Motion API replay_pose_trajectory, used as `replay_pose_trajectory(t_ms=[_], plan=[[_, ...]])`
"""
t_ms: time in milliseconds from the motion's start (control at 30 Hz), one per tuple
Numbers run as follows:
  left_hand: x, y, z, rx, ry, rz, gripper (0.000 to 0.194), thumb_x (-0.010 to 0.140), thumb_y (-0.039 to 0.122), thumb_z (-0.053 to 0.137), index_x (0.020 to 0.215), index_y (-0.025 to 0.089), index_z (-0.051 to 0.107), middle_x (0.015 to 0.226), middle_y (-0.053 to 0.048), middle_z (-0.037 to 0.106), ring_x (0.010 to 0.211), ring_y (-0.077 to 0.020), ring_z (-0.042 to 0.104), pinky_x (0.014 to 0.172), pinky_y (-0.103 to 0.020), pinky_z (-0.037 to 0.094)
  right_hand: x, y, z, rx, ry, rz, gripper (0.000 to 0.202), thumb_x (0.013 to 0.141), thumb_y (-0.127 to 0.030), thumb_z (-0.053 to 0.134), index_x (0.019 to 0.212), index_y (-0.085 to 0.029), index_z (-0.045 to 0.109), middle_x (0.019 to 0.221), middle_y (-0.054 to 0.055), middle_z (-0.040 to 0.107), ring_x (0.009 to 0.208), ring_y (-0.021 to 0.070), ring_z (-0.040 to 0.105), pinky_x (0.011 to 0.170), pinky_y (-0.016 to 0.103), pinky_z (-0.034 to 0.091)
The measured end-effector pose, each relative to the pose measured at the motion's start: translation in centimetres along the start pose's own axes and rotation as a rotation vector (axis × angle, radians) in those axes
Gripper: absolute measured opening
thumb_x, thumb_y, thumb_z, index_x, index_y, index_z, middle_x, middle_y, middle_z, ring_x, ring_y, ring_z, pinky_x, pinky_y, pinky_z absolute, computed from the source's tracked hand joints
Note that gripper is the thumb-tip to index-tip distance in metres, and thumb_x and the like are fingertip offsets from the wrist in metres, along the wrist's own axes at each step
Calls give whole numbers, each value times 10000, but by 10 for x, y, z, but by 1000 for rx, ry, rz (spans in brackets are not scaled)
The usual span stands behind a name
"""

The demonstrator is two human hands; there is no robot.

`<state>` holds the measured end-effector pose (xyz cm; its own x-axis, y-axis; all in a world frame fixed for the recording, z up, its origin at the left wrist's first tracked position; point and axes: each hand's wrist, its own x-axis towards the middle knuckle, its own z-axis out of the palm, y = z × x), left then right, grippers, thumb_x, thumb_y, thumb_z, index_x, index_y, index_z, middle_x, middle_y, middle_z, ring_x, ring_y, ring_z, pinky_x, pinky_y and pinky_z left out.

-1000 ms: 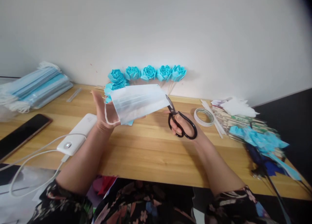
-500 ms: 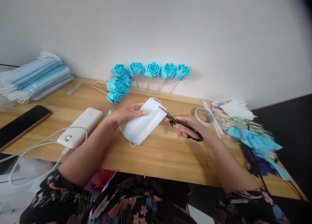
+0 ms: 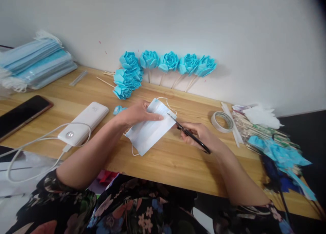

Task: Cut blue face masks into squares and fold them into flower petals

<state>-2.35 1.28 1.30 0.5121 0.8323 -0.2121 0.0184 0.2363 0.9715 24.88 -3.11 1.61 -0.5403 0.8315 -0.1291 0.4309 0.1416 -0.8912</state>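
Head view, and it's all happening at the middle of the wooden table (image 3: 175,169)! Left hand (image 3: 139,114) has the pale blue face mask (image 3: 155,130) pinched, thumb laid across its face and fingers tucked beneath. That mask sits slanted in front of the person, one white ear loop (image 3: 166,101) curling off its far end, another hanging at the near end. Over on the other side, the right hand (image 3: 197,133) is wrapped around black-handled scissors (image 3: 191,135), blade tip right on the mask near its far right corner; whether it has bitten into the fabric, I can't tell.

Behind, blue rose-shaped flowers (image 3: 169,61) on thin sticks lean against the wall, more bunched at their left, and a small blue folded piece (image 3: 119,110) lies just beside the left wrist. Out left: a white power bank (image 3: 89,120) with its cable, a dark smartphone (image 3: 24,115), and a stack of masks (image 3: 38,60). To the right, a tape roll (image 3: 215,124) beside white strips (image 3: 233,125), then crumpled blue material (image 3: 280,150) on a cluttered heap.
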Motion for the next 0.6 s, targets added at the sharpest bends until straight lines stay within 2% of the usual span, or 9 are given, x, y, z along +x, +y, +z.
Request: replay_pose_trajectory(t_ms=[167, 367, 600], plan=[[1, -2, 3, 85, -35, 3, 237, 647, 366, 885, 769, 177, 809, 685, -87, 752, 491, -200, 639, 395, -266, 455, -6, 8, 2, 58, -3, 4, 468, 770, -575, 749, 1026, -185, 717, 715, 24, 647, 592, 139, 541, 546, 260, 444], [3, -4, 11, 193, -23, -44, 300, 640, 426, 878, 775, 168, 803, 740, -100, 764, 543, -228, 660, 440, -288, 456, -7, 0, 3, 46, -46, 3, 511, 769, -646, 734, 982, -181, 717, 739, 37, 663, 615, 150, 563, 568, 265, 455], [4, -5, 11, 121, 0, -1, 248, 632, 362, 885, 768, 171, 804, 678, -78, 744, 527, -215, 642, 450, -290, 458, -6, -1, 4, 17, -31, -20, 566, 790, -744, 650, 825, -179, 669, 713, 18, 601, 627, 138, 508, 563, 256, 394]])
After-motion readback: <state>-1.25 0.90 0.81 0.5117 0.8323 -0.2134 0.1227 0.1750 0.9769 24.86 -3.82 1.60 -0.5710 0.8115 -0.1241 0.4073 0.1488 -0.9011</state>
